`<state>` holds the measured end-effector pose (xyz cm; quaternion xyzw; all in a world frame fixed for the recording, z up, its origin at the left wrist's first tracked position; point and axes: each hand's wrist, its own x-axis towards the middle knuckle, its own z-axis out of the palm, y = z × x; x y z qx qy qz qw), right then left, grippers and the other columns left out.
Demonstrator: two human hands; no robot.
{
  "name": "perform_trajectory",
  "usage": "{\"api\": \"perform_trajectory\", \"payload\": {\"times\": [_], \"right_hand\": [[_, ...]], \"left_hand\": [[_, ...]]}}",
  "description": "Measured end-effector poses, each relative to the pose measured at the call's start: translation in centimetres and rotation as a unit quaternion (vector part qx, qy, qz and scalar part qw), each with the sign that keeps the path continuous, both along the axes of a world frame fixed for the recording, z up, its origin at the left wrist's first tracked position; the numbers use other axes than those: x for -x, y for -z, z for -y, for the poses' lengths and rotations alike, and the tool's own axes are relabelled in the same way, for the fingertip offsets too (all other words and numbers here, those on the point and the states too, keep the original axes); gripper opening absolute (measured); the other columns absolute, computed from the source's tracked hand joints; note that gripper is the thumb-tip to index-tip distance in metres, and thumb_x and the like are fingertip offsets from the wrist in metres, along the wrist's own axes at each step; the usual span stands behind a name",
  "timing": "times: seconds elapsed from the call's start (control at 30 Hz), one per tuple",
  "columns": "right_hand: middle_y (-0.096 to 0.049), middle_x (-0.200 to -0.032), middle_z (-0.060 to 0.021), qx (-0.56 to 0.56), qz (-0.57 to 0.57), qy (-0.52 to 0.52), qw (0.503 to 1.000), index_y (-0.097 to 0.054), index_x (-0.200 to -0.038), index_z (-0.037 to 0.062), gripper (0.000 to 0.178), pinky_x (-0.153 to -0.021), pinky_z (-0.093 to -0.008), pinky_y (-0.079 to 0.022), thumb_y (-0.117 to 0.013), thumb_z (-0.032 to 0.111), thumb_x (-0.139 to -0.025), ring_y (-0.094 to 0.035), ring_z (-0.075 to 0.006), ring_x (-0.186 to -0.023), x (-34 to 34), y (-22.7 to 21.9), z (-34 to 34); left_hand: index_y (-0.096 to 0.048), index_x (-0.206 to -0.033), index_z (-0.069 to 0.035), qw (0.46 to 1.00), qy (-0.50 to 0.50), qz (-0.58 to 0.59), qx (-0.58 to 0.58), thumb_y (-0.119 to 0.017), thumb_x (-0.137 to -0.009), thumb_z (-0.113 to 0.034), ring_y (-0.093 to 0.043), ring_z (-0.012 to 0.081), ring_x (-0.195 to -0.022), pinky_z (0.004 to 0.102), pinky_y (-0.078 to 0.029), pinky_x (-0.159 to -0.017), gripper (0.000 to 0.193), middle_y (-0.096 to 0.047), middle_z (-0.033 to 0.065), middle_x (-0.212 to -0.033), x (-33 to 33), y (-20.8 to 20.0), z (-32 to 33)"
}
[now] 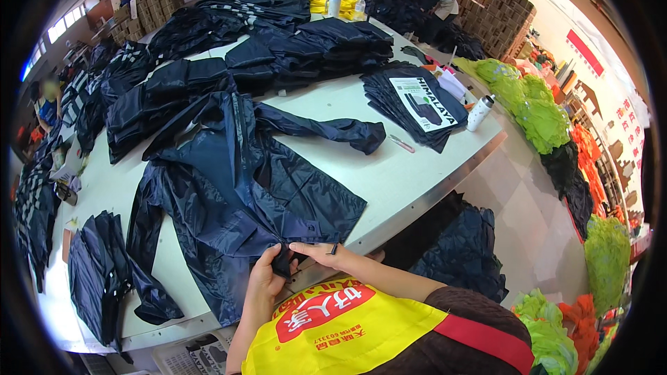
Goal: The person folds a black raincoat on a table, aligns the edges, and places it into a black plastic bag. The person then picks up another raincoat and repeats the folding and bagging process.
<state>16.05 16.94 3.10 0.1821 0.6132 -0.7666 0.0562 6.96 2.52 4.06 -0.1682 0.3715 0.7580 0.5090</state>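
Observation:
A dark navy jacket (pixel 208 187) lies spread open on the white table, its hem at the near edge and one sleeve stretched to the right. At the bottom of its front, near the zipper, my left hand (pixel 264 271) pinches the jacket's edge between thumb and fingers. Close against it, my right hand (pixel 316 253) grips the same spot, with a dark band on its wrist. The fingertips partly hide the zipper end, so I cannot see how its parts sit. Beyond the right sleeve lie a small pink-handled tool (pixel 401 143) and a stack of dark packages (pixel 417 104).
Folded dark garments (pixel 306 48) are heaped across the far side of the white table (pixel 326 160). A white bottle (pixel 480 112) stands near its right edge. More dark garments (pixel 97 271) lie at left. Lime-green bundles (pixel 521 97) line the right side; a person (pixel 441 3) is at back.

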Motion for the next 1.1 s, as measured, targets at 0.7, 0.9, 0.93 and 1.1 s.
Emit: {"api": "perform_trajectory", "payload": {"times": [0.7,0.9,0.93,1.1], "right_hand": [[-0.067,-0.09,-0.0065,-0.174,-0.014,0.087,0.981,-0.065,-0.099,0.0018,0.03,-0.079,-0.0293,-0.048,-0.066,0.027,-0.081,-0.062,-0.0164,-0.085,0.4,-0.5,-0.5],[-0.057,-0.074,0.0041,0.235,0.04,0.138,0.961,-0.065,-0.08,0.0104,0.009,-0.058,-0.018,-0.039,-0.066,0.018,-0.083,-0.048,-0.0051,-0.064,-0.9,-1.1,-1.5],[-0.058,-0.075,0.0026,0.252,0.021,0.166,0.953,-0.064,-0.082,0.0082,0.006,-0.059,-0.0191,-0.041,-0.066,0.014,-0.084,-0.049,-0.007,-0.063,-0.7,-2.0,-0.7],[-0.06,-0.078,-0.0006,0.329,0.002,0.15,0.933,-0.064,-0.087,0.0057,0.009,-0.061,-0.02,-0.044,-0.067,0.013,-0.084,-0.051,-0.0086,-0.065,-0.3,-1.5,1.0]], "left_hand": [[-0.057,-0.092,-0.003,0.997,-0.044,-0.044,0.036,-0.065,-0.084,-0.016,-0.061,0.0184,-0.071,0.0295,-0.054,-0.062,0.016,-0.061,0.009,-0.082,1.0,1.4,-1.3],[-0.055,-0.113,-0.004,0.995,0.02,-0.028,-0.093,-0.06,-0.085,-0.015,-0.057,0.0161,-0.076,0.0325,-0.051,-0.076,0.031,-0.058,0.0058,-0.086,0.2,0.4,-0.4],[-0.055,-0.113,-0.003,0.995,-0.001,-0.039,-0.092,-0.061,-0.084,-0.014,-0.057,0.016,-0.076,0.032,-0.051,-0.077,0.031,-0.058,0.0059,-0.086,0.0,0.3,-0.3],[-0.057,-0.109,-0.004,0.994,-0.065,-0.04,-0.079,-0.063,-0.084,-0.013,-0.057,0.0156,-0.077,0.0296,-0.049,-0.077,0.027,-0.059,0.0059,-0.088,-0.9,0.1,-0.4]]}}
